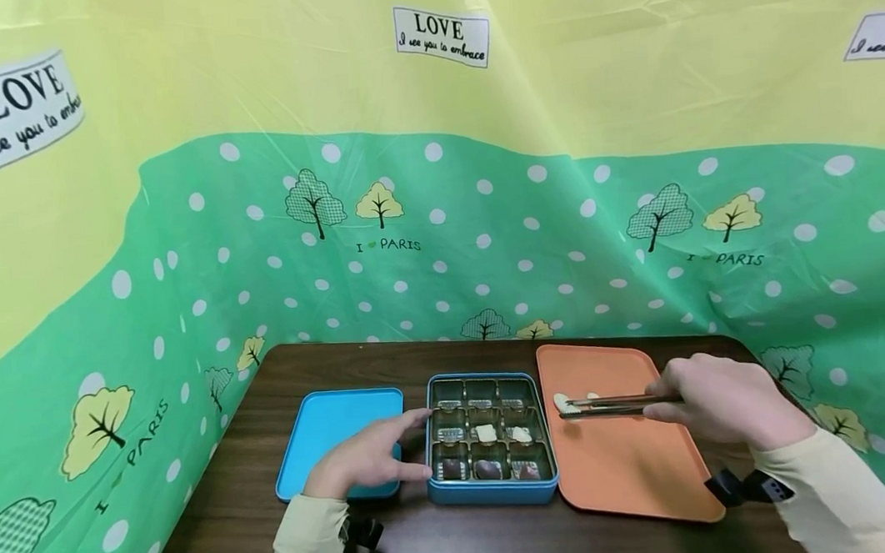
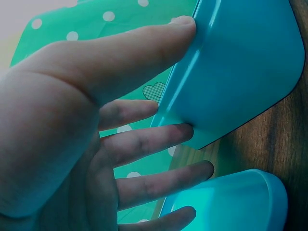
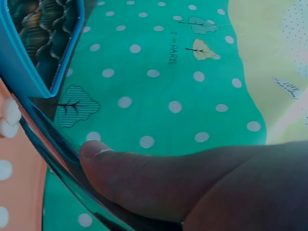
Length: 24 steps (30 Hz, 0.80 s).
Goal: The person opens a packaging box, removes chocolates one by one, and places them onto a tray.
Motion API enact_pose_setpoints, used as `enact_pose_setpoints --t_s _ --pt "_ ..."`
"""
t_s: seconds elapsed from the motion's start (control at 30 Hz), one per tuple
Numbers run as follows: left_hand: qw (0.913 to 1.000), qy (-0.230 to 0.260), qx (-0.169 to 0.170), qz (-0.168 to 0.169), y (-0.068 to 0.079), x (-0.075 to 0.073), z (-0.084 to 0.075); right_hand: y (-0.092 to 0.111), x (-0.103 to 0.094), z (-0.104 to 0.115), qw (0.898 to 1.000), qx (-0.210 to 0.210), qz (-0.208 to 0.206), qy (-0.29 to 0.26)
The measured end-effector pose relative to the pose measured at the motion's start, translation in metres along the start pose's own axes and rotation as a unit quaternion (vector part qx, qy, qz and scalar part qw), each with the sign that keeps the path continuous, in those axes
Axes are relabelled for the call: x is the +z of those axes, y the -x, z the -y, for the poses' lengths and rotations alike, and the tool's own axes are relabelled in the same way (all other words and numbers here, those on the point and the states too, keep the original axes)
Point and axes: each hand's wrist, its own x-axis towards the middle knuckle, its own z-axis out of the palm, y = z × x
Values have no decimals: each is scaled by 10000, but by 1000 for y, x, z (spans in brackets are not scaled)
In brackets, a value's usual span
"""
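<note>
My right hand grips metal tongs over the orange tray. At the tongs' tips is a white piece, and in the right wrist view white pieces show right at the tips. Beside the tray stands a blue tin with a divided insert. White pieces lie in its middle row's centre and right compartments; dark pieces fill the near row. My left hand has its fingers spread, thumb and fingertips touching the tin's left side.
A blue lid lies on the dark wooden table, left of the tin and partly under my left hand. The orange tray lies at the right. A green and yellow printed cloth hangs behind the table.
</note>
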Motion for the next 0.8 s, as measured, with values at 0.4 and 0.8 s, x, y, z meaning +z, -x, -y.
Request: enact_pose_setpoints --t_s 0.4,0.8 --pt "10000 -37 24 -12 0 0 1 -1 19 3 9999 -15 136 -57" --pt "10000 -15 9 4 -1 0 1 -2 23 5 9999 7 159 -63"
